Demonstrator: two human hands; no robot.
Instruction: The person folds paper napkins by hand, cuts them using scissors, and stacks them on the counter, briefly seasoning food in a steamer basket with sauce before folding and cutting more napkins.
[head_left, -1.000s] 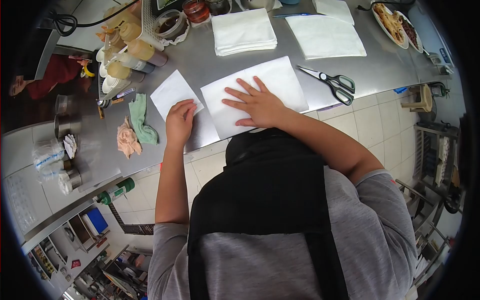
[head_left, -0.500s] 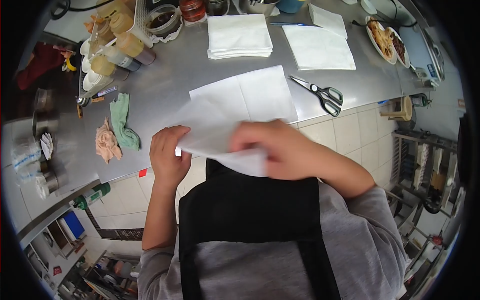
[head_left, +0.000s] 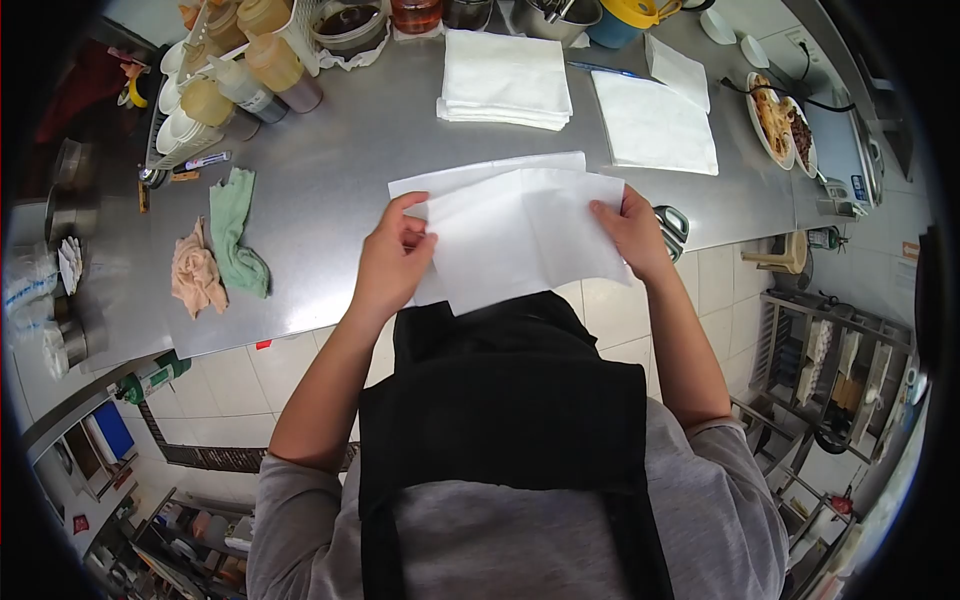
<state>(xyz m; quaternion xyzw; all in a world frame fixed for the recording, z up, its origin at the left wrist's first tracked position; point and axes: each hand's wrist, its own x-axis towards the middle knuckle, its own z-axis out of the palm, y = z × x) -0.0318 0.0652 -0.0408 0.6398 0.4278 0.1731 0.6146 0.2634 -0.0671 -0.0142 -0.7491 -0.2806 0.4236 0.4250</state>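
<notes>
Held up by its two sides, a creased white sheet point(head_left: 500, 235) hangs over the counter's front edge. My left hand point(head_left: 398, 250) pinches its left side between thumb and fingers. At the right side, my right hand point(head_left: 630, 230) grips it, thumb on top. Behind and partly under it, another white sheet point(head_left: 415, 185) shows on the steel counter. The black-handled scissors point(head_left: 672, 230) are mostly hidden behind my right hand. A folded white stack point(head_left: 505, 75) lies further back, with more white sheets point(head_left: 655, 120) to its right and a blue pen point(head_left: 600, 68) between them.
Green cloth point(head_left: 234, 235) and pink cloth point(head_left: 198, 268) lie on the left of the counter point(head_left: 330, 190). Sauce bottles point(head_left: 280, 70) and a white basket point(head_left: 300, 35) stand at the back left. Two food plates point(head_left: 770, 120) sit at the right. A blue container point(head_left: 615, 25) is at the back.
The held sheet has been lifted off the counter and spread between both hands. My right hand rose from lying flat and now grips its right side. My left hand has moved right, relative to the cloths.
</notes>
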